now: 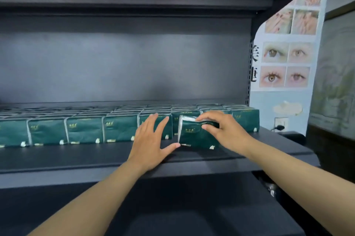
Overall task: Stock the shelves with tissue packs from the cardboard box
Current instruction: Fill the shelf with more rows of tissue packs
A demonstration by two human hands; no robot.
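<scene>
Your right hand (221, 130) grips a green tissue pack (196, 136) from above, fingers curled over its top edge and thumb on its front face. The pack stands upright on the dark shelf (76, 157), its base on the shelf surface, slightly turned so its white end faces left. It sits just in front of the row (84, 130) of matching green packs that runs along the shelf behind your hands and stretches well off to the left of your left hand (151, 139).

Your left hand is spread flat with straight fingers and holds nothing. Its thumb tip touches the lower left corner of the pack your right hand grips; its fingers reach up in front of the row, and whether they actually touch a pack there cannot be told.

More packs stand in further rows behind the front one. To the right of your right hand the front row ends near the shelf's upright. Beyond that is a wall poster (286, 59) of eyes and nails, with a socket (280, 122) below it.
</scene>
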